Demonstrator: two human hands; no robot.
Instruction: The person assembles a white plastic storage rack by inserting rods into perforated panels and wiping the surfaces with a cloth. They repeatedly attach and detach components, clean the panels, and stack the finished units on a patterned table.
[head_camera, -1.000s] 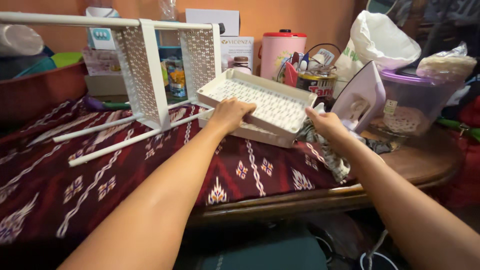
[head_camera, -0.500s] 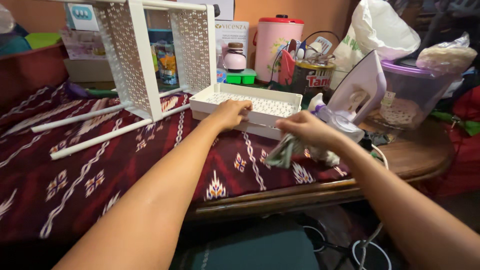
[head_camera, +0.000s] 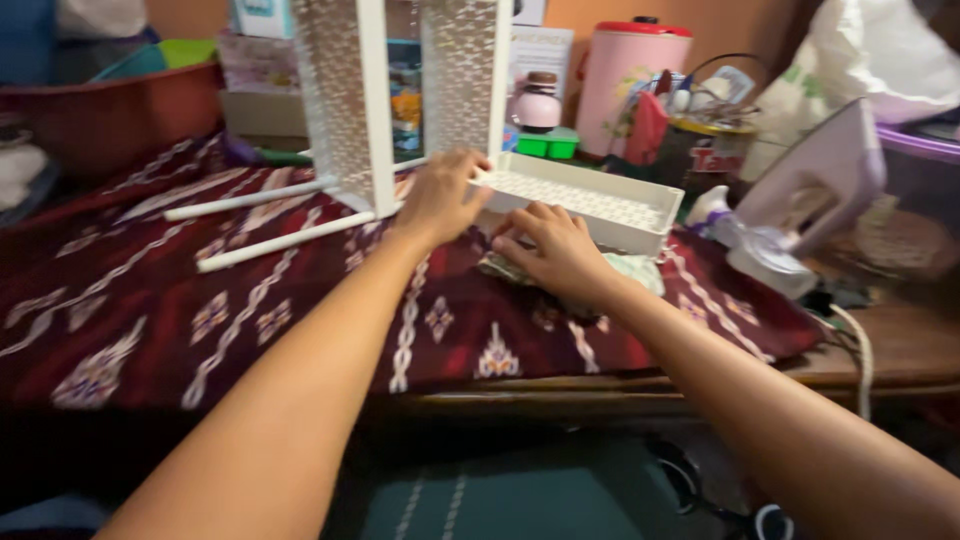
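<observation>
Left hand (head_camera: 440, 200) grips the tray (head_camera: 585, 200) edge, right hand (head_camera: 555, 250) flat on cloth (head_camera: 520, 270); rack (head_camera: 400, 100) half-built, poles (head_camera: 270, 215) loose.

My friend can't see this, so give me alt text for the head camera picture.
A person's left hand grips the near edge of a white perforated tray on a dark red patterned cloth, while the right hand rests on a crumpled rag beside it. A clothes iron stands to the right.
</observation>
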